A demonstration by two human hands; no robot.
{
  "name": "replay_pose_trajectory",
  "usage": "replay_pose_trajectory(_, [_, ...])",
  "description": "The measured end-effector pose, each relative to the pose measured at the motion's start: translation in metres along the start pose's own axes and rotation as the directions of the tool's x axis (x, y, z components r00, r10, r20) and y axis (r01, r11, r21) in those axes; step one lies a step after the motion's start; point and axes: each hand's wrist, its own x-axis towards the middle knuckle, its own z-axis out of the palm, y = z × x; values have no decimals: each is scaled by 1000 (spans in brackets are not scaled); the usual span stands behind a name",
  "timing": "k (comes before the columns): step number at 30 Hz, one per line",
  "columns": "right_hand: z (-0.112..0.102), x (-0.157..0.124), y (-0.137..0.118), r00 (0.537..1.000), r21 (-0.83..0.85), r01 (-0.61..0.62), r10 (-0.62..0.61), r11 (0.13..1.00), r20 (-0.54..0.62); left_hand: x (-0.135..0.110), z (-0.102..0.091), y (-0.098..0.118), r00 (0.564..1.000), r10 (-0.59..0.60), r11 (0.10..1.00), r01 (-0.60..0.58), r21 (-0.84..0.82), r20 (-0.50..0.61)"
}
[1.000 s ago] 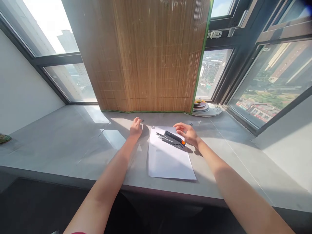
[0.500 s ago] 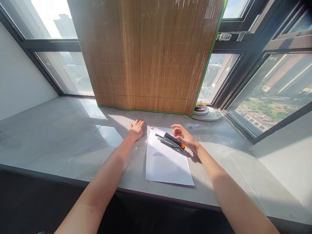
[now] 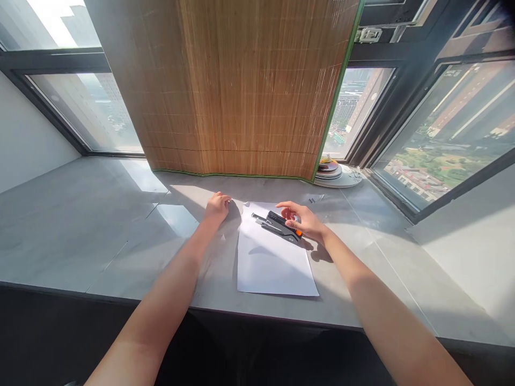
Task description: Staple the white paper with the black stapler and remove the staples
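Observation:
Black-and-grey stapler (image 3: 284, 229) with an orange part lies on white paper (image 3: 277, 276), its parts spread apart at the left end. Over its right end hovers my right hand (image 3: 303, 219), fingers curved and apart; whether the thumb touches the stapler I cannot tell. My left hand (image 3: 218, 207) rests on the grey ledge left of the paper, with fingers drawn together. Something small may be at its fingertips, too small to name. Small grey pieces (image 3: 316, 199) lie beyond my right hand.
A bamboo blind (image 3: 241, 96) with green edging hangs down behind the paper. Stacked plates (image 3: 338, 176) stand at its lower right corner. Dark window frames (image 3: 386, 118) close off the back and right. The ledge's front edge (image 3: 257, 317) runs close to me.
My left hand's spread fingers have closed together. My right hand has come a little further over the stapler. The view has tilted slightly, shifting everything up and left.

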Motion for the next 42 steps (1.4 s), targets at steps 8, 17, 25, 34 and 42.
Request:
replay_pose_trajectory(8, [2,-1,-23,985,-113,-64,81,992,150,-9,-8,18,984,34,966,-77,-246,-174])
replay_pose_trajectory(17, [9,3,-32,976,-239,-62,109,969,187,-30,-5,60,935,353,803,-314,-507,-20])
replay_pose_trajectory(25, [9,3,-31,992,-248,-47,73,968,99,-29,-10,61,941,336,817,-275,-506,32])
replay_pose_trajectory(34, [7,4,-35,999,-305,46,-42,951,20,-30,-20,65,977,209,769,-181,-613,-25])
replay_pose_trajectory(42, [11,5,-27,996,-343,67,-45,937,71,-37,-22,75,928,366,750,-254,-611,64])
